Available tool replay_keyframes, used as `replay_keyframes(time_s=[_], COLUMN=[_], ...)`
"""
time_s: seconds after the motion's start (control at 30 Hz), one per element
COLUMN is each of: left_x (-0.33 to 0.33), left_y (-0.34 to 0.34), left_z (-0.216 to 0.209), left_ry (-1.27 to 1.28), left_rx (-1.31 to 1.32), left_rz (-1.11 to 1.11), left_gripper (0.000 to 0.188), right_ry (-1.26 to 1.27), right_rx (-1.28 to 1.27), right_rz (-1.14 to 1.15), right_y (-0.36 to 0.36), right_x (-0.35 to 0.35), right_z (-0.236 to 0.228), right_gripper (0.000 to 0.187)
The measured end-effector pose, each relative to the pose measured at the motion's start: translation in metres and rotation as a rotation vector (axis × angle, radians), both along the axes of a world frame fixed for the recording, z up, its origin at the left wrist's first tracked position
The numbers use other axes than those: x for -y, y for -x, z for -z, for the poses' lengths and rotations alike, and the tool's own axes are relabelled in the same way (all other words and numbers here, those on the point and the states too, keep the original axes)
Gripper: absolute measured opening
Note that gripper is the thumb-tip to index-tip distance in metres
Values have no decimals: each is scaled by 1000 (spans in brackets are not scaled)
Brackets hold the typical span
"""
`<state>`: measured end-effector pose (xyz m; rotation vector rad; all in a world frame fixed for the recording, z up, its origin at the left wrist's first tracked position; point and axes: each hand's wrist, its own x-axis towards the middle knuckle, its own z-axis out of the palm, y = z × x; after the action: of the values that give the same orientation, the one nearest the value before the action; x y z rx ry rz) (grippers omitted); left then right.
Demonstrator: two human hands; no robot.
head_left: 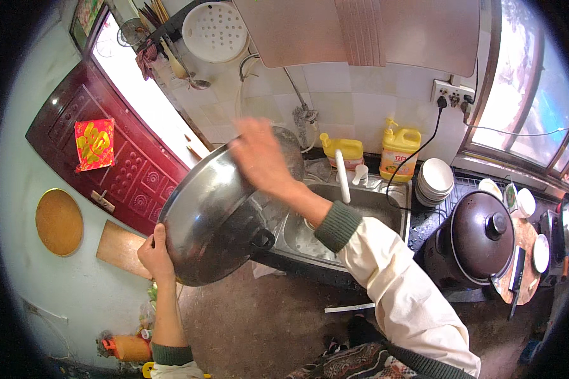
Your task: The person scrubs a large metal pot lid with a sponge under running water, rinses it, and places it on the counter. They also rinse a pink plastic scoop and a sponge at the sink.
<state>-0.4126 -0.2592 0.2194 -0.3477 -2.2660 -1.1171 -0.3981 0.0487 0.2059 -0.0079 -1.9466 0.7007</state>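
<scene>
A large dark metal wok (212, 215) is tilted up on its side at the left of the sink, with a small loop handle (263, 239) on its lower right. My left hand (157, 254) grips its left rim, thumb upward on the edge. Across the upper part of the wok lies my right hand (262, 158), smeared by motion. Whether anything is under its fingers cannot be made out. Behind and to the right of the wok is a metal sink (385, 221) with a white spout (342, 177) over it; the wok hides part of the basin.
Two yellow jugs (400, 151) stand behind the sink. To the right are stacked white bowls (435, 180), a big dark lidded pot (474, 237) and a knife (517, 278) on a round board (526, 252). A black cord (433, 136) hangs over the counter. An orange gas cylinder (131, 348) is low left.
</scene>
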Motion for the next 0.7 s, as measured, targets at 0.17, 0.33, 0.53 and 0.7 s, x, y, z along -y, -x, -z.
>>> replay_keyframes(time_s=[0.17,0.33,0.53,0.7], left_x=[37,85,129,92], left_y=[9,12,35,10], left_z=[3,26,62,1], left_ry=[-142,-577,-585,-24], left_rx=[1,38,242,-147], left_rz=[22,189,237,312], left_gripper=[57,48,51,49], right_ry=[21,347,591,446], right_rx=[222,496,376,182], right_rz=[-237,-757,-536,-597], right_y=[-9,-2,5,8], right_x=[-24,-144,-97,-106], right_z=[-41,54,-2,-26], right_gripper=[42,41,40,27])
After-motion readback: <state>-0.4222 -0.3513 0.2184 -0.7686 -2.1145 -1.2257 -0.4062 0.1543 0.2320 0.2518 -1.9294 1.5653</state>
